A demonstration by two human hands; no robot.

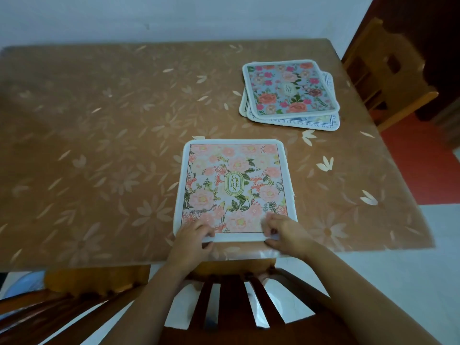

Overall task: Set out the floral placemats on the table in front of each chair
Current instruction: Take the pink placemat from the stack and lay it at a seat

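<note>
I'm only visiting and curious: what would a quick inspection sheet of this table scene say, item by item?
Surface: table covered by a brown cloth with a pale flower print.
Job's things: pink placemat lies flat at the near edge, in front of the near chair; stack of placemats, blue floral one on top, sits toward the far right corner.
Clutter: nothing seen.
Hands: left hand and right hand each pinch the pink placemat's near edge.
Cables: nothing seen.
Surroundings: second chair at the table's right side; pale wall behind; red floor at right.
</note>
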